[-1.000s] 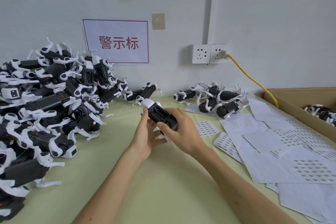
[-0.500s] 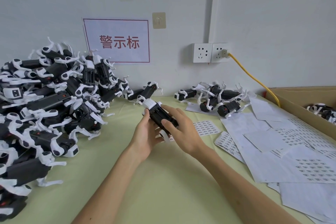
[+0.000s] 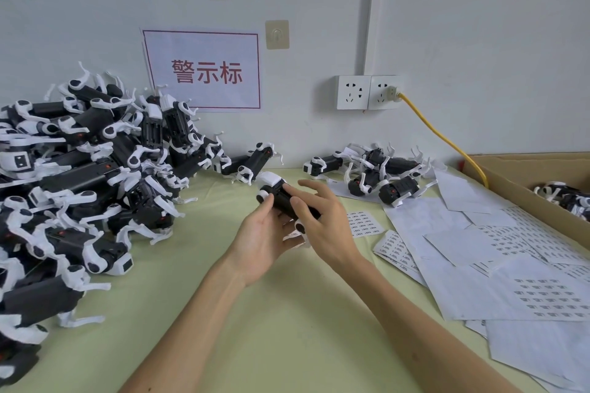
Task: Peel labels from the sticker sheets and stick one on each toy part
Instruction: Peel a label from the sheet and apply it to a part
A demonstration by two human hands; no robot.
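The left hand (image 3: 260,241) clasps the toy robot dog (image 3: 278,195) above mid-surface. The right hand (image 3: 324,223), fingers straight, thumbs its body. Best press any label flat, edges too.

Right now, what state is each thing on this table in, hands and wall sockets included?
Toy part, held between both hands.
Left hand, grips the toy part from below.
Right hand, fingers straight, thumb pressing the toy part.
Toy pile, heaped at the left.
Sticker sheets, loose and overlapping.
Box, open, toys inside.
Left socket, empty.
Right socket, yellow cable plugged in.
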